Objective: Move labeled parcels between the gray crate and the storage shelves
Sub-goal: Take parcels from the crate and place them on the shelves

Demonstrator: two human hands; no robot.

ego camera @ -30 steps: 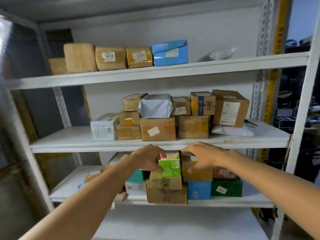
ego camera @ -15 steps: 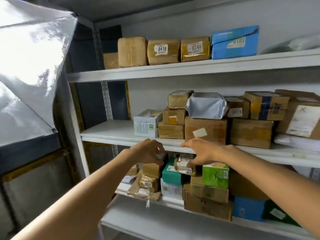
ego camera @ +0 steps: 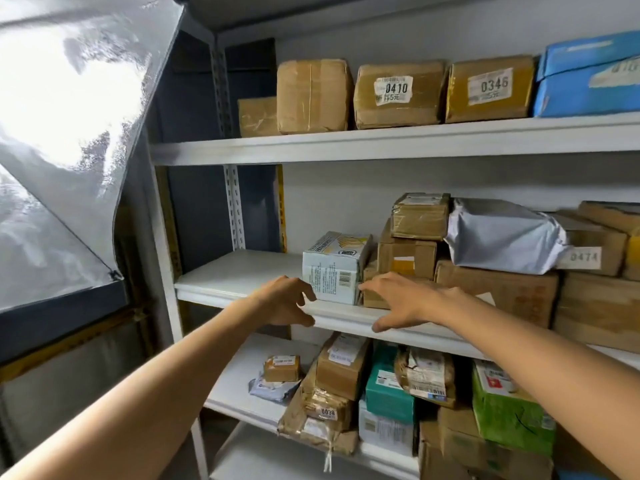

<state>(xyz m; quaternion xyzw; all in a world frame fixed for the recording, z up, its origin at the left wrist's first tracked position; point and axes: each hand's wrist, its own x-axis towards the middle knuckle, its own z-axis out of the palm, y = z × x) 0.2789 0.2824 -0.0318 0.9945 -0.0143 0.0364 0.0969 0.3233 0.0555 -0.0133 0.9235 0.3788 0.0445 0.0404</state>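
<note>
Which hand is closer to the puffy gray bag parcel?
Right. The right hand is below and left of the gray bag parcel; the left hand is farther left, beyond the white box.

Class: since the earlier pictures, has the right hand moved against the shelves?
Yes: the right hand rose from lower-shelf parcels to the middle shelf edge, beside the white box.

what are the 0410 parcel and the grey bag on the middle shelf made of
The 0410 parcel looks like brown cardboard wrapped in glossy clear tape: shiny wrinkles catch the light. The grey bag seems to be a soft plastic mailer, smooth and silvery, with creases and a sagging end.
</note>
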